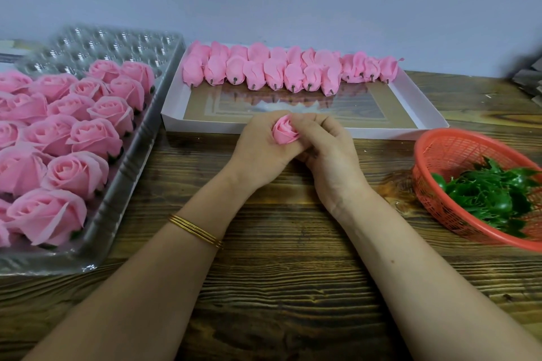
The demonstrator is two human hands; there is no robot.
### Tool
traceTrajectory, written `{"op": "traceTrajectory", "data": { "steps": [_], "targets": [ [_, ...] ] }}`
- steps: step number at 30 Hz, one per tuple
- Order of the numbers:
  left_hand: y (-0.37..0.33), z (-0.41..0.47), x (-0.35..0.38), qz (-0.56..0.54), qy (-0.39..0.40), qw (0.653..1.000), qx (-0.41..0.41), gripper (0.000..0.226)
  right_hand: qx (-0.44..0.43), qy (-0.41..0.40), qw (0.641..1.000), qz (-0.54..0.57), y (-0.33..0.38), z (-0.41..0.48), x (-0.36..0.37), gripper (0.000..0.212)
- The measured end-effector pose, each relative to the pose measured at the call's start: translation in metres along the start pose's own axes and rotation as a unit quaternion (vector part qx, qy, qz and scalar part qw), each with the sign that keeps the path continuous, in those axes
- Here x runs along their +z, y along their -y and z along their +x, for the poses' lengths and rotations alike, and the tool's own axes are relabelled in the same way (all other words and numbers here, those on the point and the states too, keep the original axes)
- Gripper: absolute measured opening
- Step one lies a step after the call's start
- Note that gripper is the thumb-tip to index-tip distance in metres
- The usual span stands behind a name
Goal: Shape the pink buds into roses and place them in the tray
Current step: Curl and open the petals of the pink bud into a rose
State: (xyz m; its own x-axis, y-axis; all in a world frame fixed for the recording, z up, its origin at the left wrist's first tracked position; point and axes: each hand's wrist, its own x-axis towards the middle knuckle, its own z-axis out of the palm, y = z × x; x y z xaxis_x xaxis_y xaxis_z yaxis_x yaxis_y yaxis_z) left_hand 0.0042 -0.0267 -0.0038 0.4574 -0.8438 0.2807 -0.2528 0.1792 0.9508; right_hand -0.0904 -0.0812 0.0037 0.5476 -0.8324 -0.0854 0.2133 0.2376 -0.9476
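My left hand (264, 142) and right hand (327, 149) both grip one pink fabric bud (286, 131) above the centre of the wooden table (293, 258). The clear plastic cell tray (129, 167) at the left edge holds many finished pink roses (85, 138), and its far cells are vacant. A row of unshaped pink buds (275, 70) lies in the white cardboard box (171, 102).

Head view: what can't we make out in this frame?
All in the head view.
- Pink bud: base and stem hidden by the fingers of the left hand and right hand.
- Clear tray: left part cut off by the frame edge, so its roses cannot be counted.
- Red basket: right side cut off; green pieces too tangled to count.
- Grey object at the right edge: blurred, cut off, unidentifiable.
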Motion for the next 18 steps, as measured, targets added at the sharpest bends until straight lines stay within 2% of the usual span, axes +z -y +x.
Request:
{"op": "traceTrajectory", "data": {
  "steps": [3,6,9,13,16,18],
  "targets": [
    [0.0014,-0.0009,-0.0012,0.028,-0.009,1.0,0.003,0.012,0.004,-0.001,1.0,0.003,-0.0004,0.0007,0.0006,0.041],
    [0.0024,-0.0011,-0.0014,0.048,-0.014,0.999,0.009,0.006,0.005,0.006,1.0,0.009,-0.0004,-0.0001,0.0005,0.042],
    [0.0049,-0.0002,-0.0019,0.063,-0.023,0.998,0.018,0.009,0.004,0.014,1.0,0.005,-0.0008,-0.0007,0.0,0.036],
    [0.0053,0.0014,-0.0019,0.074,-0.023,0.997,0.021,0.024,0.0,0.027,1.0,0.003,-0.0021,-0.0003,-0.0004,0.029],
    [0.005,0.0007,-0.001,0.082,-0.017,0.996,0.026,0.007,-0.003,0.036,0.999,-0.002,-0.0028,0.001,-0.0021,0.017],
    [0.0037,-0.0006,-0.0009,0.086,-0.019,0.996,0.031,0.006,-0.005,0.045,0.999,-0.007,-0.0034,0.002,-0.0032,0.01]
  ]
}}
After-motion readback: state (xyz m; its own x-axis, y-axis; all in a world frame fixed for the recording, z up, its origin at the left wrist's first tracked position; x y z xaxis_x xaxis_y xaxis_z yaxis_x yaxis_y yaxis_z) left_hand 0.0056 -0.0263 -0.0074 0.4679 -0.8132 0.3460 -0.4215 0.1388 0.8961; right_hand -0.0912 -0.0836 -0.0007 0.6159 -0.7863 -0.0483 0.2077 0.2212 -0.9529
